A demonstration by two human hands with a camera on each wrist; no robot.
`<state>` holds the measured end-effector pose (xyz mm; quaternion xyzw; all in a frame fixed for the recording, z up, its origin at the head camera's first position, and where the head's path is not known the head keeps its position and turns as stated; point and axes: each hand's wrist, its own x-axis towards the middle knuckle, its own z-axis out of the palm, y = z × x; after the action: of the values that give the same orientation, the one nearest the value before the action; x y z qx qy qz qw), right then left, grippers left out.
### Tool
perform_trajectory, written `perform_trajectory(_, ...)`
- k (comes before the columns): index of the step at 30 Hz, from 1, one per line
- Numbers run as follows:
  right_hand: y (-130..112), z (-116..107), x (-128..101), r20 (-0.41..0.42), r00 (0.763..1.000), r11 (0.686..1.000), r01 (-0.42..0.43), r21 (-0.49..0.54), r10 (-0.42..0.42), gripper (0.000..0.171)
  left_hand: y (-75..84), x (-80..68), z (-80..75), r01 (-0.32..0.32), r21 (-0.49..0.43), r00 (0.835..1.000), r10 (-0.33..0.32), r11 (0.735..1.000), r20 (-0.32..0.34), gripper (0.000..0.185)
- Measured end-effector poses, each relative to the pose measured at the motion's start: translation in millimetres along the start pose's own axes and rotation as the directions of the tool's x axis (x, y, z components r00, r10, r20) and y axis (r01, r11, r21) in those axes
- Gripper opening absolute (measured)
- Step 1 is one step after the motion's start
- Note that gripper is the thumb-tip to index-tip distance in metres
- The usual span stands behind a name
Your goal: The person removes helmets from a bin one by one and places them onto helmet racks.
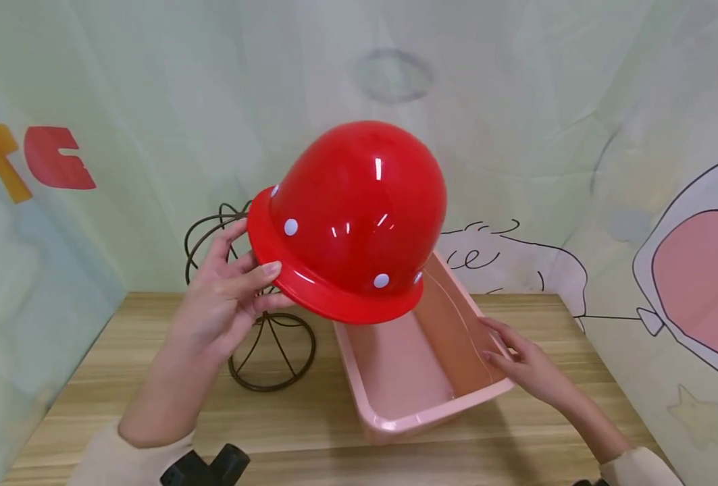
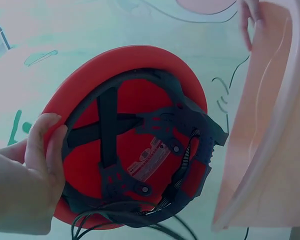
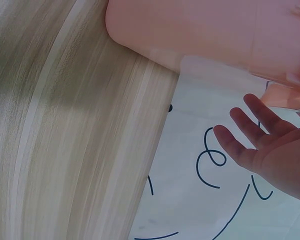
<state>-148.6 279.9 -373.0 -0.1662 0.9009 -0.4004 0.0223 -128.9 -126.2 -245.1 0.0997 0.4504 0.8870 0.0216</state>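
Fingers (image 1: 246,277) of your left hand (image 1: 221,304) curl round the brim of the red hard hat (image 1: 355,216), with the thumb on top of the brim and the rest underneath. That grip holds the hat up in the air, above the far end of the pink tub (image 1: 419,358) and just in front of the wire stand (image 1: 261,317). From the left wrist view you can see under the hat: black straps (image 2: 140,150) and a white label sit inside it, and your fingers (image 2: 45,145) wrap its edge.

Your right hand (image 1: 519,358) is flat and open, fingers straight. It rests against the right wall of the tub and holds nothing. I think it is there to keep the tub from sliding on the bench (image 1: 121,378).

Nothing shows inside the tub, though the hat hides part of its far end. It sits a little crooked on the bench, close to the stand. The stand is bare, with nothing on it.
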Motion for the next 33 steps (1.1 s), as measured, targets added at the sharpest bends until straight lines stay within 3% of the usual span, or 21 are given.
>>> perform_trajectory(6,2,0,-1,0.001,1.0,1.0,0.002,0.015,-0.002,0.055,9.7,0.0,-15.3,-0.065,-0.086,0.998,0.065,0.994,0.002,0.061)
perform_trajectory(20,2,1,-2,-0.006,1.0,1.0,0.003,0.023,-0.003,0.055,20.5,-3.2,-37.3,-0.1,-0.264,0.995,0.097,0.959,-0.022,0.058)
perform_trajectory(30,0,1,-2,-0.003,1.0,1.0,0.005,0.004,-0.005,0.054,27.6,1.3,-30.3,-0.164,-0.201,0.986,0.157,0.966,-0.048,0.059)
perform_trajectory(33,0,2,-2,-0.002,1.0,1.0,0.006,0.009,-0.006,0.054,31.9,1.7,-32.9,-0.183,-0.226,0.983,0.175,0.957,-0.056,0.058)
